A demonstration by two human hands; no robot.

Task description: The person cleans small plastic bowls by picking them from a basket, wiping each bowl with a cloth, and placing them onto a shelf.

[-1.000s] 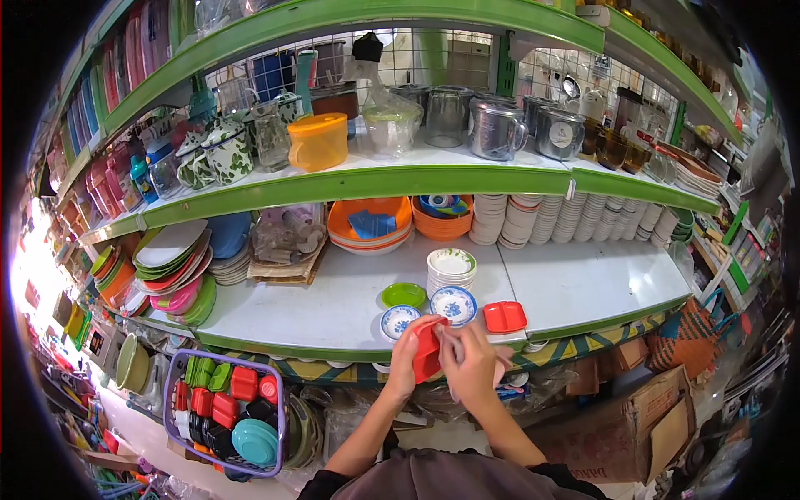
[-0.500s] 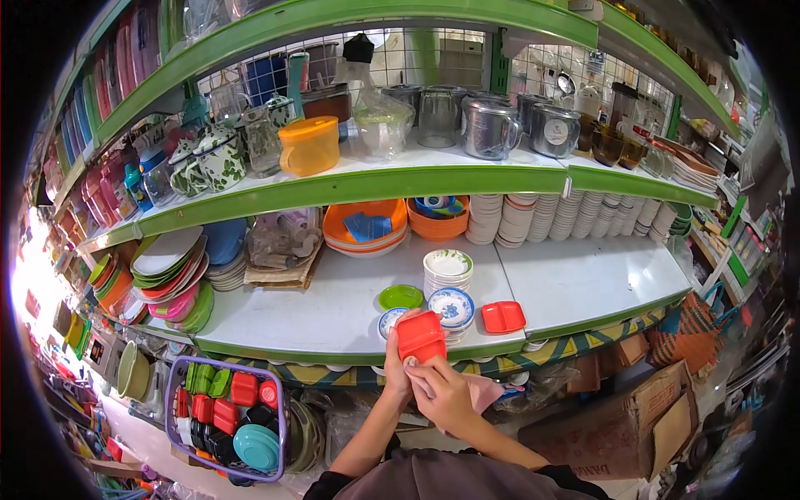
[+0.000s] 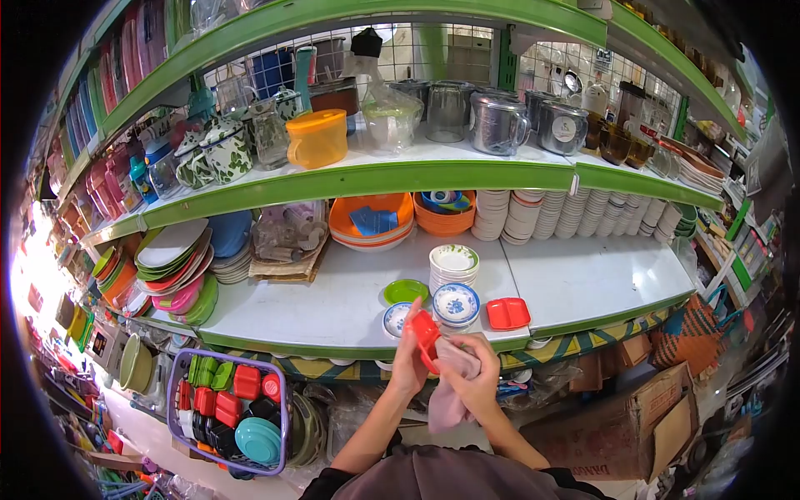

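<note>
A small red dish [image 3: 424, 335] is tilted on edge in my left hand [image 3: 405, 364], whose fingers grip it from the left. My right hand [image 3: 477, 372] is closed on a pale pink cloth [image 3: 451, 403], which touches the dish's right side. Just beyond my hands, on the white shelf, are a blue-patterned bowl [image 3: 456, 303] on a stack, a similar bowl [image 3: 397, 319] partly behind my left hand, a green dish [image 3: 406, 292] and a stack of white bowls [image 3: 454, 263]. Another red divided dish [image 3: 507, 313] lies to the right.
A purple basket [image 3: 286, 417] of red, green, black and turquoise dishes stands at lower left. Plates [image 3: 172, 247] and orange bowls [image 3: 371, 218] sit along the shelf. Above, a green shelf edge [image 3: 358, 181] carries cups and mugs. A cardboard box [image 3: 600, 433] lies at lower right.
The red dish has turned from facing me to a steep, edge-on tilt. My right hand has moved slightly right and up, with the cloth now hanging below it.
</note>
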